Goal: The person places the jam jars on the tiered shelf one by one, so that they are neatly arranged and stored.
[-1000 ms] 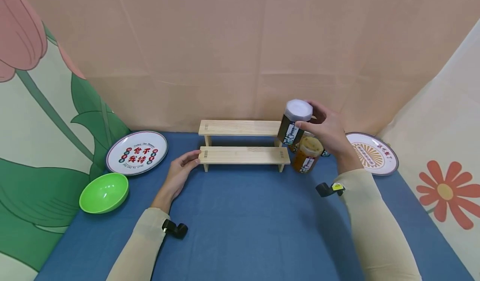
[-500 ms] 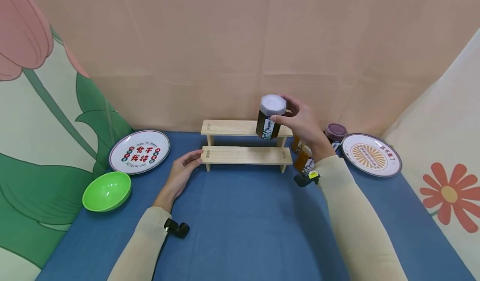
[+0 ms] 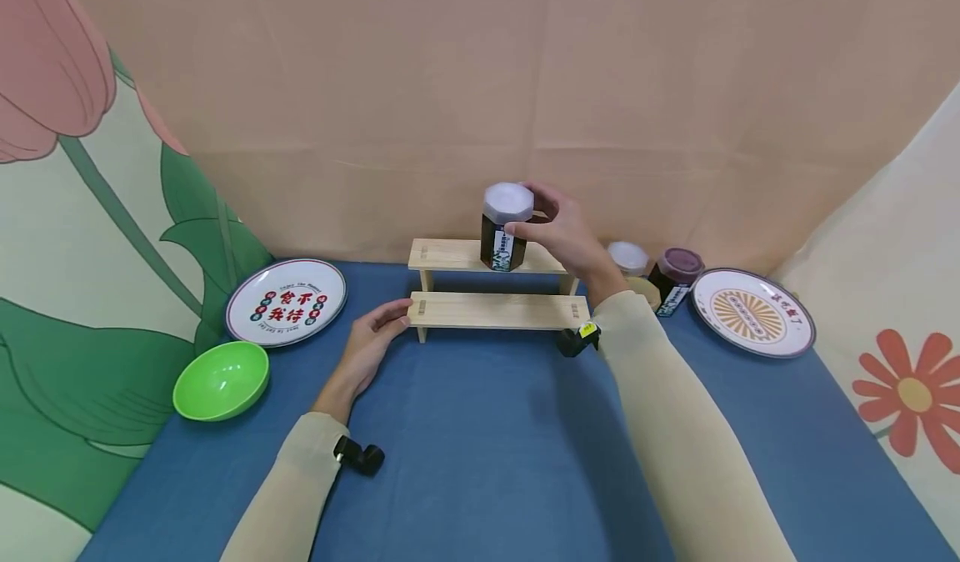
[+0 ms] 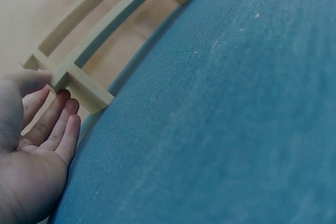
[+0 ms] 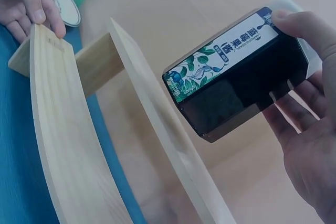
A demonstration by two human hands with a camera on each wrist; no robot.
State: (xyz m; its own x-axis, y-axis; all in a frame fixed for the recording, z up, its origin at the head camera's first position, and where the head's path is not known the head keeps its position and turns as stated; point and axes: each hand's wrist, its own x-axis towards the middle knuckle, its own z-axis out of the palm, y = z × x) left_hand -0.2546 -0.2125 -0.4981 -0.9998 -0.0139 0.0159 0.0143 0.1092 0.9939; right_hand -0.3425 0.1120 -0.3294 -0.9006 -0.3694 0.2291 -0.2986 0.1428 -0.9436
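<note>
Four jars: one dark jar [image 3: 504,233] held over the wooden rack [image 3: 495,309], three [image 3: 675,271] beside it (one mostly hidden). Two printed plates [image 3: 286,302], one green bowl [image 3: 221,380], two hands [image 3: 372,343].

Staged tabletop set, paper backdrop [image 3: 480,87], floral panels [image 3: 90,212], blue tablecloth [image 3: 480,445]

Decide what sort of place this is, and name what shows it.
Probably a staged tabletop set, not a real kitchen: paper backdrop with flower cut-outs, blue cloth, and a small wooden rack with jars and plates.
</note>
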